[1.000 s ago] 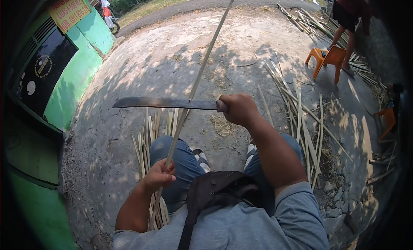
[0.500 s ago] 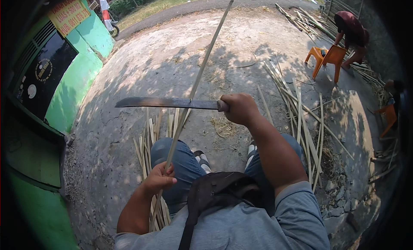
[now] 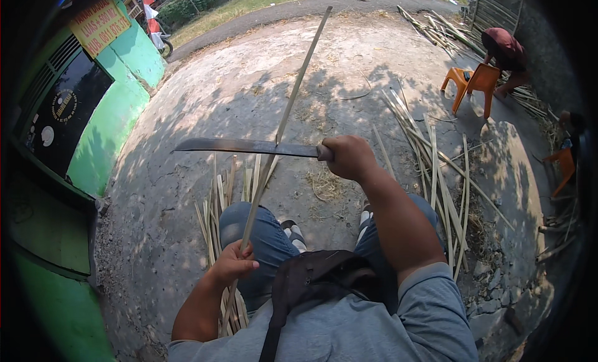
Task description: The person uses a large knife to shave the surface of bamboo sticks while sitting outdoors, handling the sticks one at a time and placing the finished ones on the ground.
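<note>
Gripping a long bamboo strip [image 3: 277,134] low in your closed left hand [image 3: 233,262], you lay a machete [image 3: 249,146], clenched in your right hand [image 3: 349,157], across it at mid-frame. The strip slants from lower centre to the top edge. Cut strips [image 3: 218,206] lie by your knees; an orange chair [image 3: 476,85] stands upper right. A glancing blade could slide down toward your left fingers.

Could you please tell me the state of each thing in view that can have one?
Left hand: closed around the bamboo strip.
Right hand: closed on the machete handle.
Bamboo strip: held slanting up and away.
Machete: level, blade crossing the strip.
Orange chair: upright, a person bent beside it.
Bamboo slats: lying loose on the ground.
</note>
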Available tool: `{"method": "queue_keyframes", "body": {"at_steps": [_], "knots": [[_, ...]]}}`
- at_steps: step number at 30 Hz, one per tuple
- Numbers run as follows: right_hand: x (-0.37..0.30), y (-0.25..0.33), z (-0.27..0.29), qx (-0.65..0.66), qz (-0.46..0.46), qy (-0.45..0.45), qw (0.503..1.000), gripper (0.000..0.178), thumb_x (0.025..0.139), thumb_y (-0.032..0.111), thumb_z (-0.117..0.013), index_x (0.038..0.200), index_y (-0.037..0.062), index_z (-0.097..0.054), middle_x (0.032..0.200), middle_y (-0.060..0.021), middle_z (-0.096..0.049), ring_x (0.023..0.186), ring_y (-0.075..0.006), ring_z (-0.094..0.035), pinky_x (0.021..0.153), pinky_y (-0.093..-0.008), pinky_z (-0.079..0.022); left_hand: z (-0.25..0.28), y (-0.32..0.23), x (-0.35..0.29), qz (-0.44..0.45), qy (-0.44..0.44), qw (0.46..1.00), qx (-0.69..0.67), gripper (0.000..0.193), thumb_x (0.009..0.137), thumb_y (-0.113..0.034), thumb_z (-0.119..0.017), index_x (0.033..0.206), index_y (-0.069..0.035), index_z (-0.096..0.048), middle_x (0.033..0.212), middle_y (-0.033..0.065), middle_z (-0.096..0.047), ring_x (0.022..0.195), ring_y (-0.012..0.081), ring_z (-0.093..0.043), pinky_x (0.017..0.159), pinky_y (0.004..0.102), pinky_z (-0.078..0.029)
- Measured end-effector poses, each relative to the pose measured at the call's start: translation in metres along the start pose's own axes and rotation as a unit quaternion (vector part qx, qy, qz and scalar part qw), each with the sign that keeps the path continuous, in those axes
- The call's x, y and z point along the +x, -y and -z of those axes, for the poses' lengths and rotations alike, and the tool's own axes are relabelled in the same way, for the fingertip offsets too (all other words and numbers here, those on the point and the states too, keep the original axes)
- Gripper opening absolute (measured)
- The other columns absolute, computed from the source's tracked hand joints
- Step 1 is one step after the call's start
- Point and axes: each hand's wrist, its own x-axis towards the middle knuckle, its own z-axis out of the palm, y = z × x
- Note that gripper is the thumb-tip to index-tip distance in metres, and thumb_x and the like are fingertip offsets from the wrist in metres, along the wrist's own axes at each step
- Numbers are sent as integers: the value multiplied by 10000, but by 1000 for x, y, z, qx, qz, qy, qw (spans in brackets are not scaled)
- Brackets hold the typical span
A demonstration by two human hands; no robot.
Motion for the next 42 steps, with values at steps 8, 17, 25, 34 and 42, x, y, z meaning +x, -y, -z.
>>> {"method": "queue_keyframes", "body": {"at_steps": [8,17,25,34,42], "knots": [[-18,42,-21,-46,163,58,984,106,797,232,-717,871,181,-662,717,-57,-669,705,-317,-707,716,-459,-529,-5,-2,3,26,15,999,-27,401,895,54,-750,927,-174,-421,696,-56,-452,535,53,-416,470,244,-307],[-4,-7,8,-6,-15,-6,1000,91,828,202,-720,904,151,-719,782,-107,-722,780,-370,-729,718,-496,-564,3,4,-20,31,-15,999,-9,398,890,41,-764,900,-171,-428,699,-55,-463,535,57,-435,473,247,-323],[-13,33,-16,-33,123,38,991,115,814,230,-722,855,144,-657,736,-100,-683,710,-363,-699,664,-506,-536,3,4,-21,31,-23,999,6,385,881,51,-748,909,-166,-432,697,-55,-453,533,60,-430,472,253,-329],[1,-9,6,12,-59,-18,998,52,855,211,-698,885,171,-711,799,-109,-732,767,-366,-727,708,-495,-560,19,9,-47,45,-10,999,-17,374,864,61,-737,911,-160,-438,710,-50,-438,524,58,-396,475,255,-303],[-11,31,-9,-41,90,59,993,51,833,194,-696,867,157,-702,745,-102,-711,751,-335,-737,706,-476,-557,19,10,-50,46,-32,998,-27,364,851,43,-724,901,-158,-424,689,-53,-412,528,69,-380,481,269,-280]]}}
